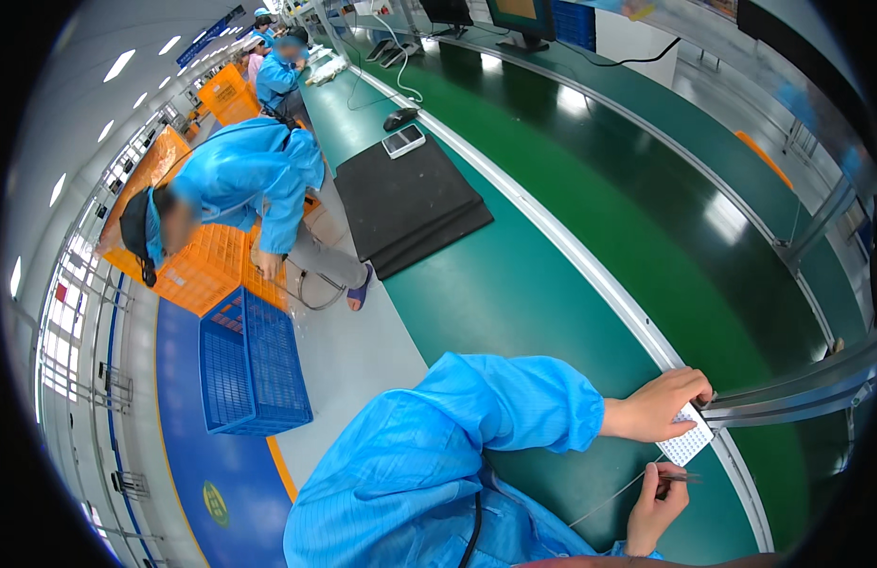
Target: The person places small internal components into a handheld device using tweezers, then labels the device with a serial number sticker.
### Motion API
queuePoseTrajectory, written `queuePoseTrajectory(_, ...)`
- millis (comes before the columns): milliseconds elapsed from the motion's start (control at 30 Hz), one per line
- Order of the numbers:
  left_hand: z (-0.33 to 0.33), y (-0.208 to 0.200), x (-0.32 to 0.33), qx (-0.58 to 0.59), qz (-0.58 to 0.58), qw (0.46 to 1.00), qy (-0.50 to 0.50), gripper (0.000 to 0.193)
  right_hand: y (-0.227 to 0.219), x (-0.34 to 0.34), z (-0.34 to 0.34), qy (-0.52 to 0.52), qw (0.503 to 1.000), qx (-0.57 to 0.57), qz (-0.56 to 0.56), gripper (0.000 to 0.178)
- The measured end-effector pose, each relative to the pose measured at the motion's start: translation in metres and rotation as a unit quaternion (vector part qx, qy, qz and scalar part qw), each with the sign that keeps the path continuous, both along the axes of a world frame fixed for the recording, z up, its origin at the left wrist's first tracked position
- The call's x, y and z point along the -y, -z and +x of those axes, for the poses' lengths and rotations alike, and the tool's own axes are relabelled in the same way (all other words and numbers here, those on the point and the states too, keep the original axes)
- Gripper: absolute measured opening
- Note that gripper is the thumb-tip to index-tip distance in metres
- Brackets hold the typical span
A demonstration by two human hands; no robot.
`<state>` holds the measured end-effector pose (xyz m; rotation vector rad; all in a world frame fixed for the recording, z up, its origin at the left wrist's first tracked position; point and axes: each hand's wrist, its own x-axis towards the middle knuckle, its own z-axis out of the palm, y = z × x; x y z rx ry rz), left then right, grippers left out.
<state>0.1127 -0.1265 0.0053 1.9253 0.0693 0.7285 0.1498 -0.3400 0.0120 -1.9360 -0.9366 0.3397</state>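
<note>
Two bare hands working close together over one green tabletop. Left hand is gripping one white plate — small, dotted in rows — fingers curling over its far edge, thumb lying on its face. Right hand, just below the left, is pinching one thin dark tool between thumb and fingers, the tool pointing rightward near the plate's lower edge; whether they are touching, cannot tell. One thin pale cord is running leftward from beside the right hand. One metal bar is reaching in at the left hand's right.

Well beyond the left hand, up and leftward: black mats lying stacked, one white device resting on them, one black mouse sitting just past. Far left of both hands, one blue crate is standing on the floor — one co-worker bending near it.
</note>
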Motion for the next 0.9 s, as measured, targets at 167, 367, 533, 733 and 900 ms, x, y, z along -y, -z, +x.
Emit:
queuePoseTrajectory(167,-0.01,-0.011,0.008,0.14,0.101,0.985,-0.022,0.03,0.015,0.003,0.009,0.053,0.987,-0.13,0.075,0.009)
queuePoseTrajectory(367,-0.033,-0.014,0.048,0.199,0.084,0.968,0.129,0.023,0.036,0.016,0.017,0.0,0.988,-0.124,0.097,0.022)
queuePoseTrajectory(533,-0.024,-0.006,0.042,0.184,0.05,0.973,0.128,0.019,0.026,0.024,0.022,-0.079,0.997,0.009,0.018,0.018)
queuePoseTrajectory(733,-0.019,0.0,0.046,0.195,0.051,0.974,0.107,0.022,0.027,0.031,0.025,-0.088,0.996,0.017,-0.009,0.013)
queuePoseTrajectory(900,-0.027,-0.004,0.048,0.147,-0.022,0.981,0.129,0.018,0.034,0.033,0.027,-0.079,0.997,-0.018,-0.019,0.013)
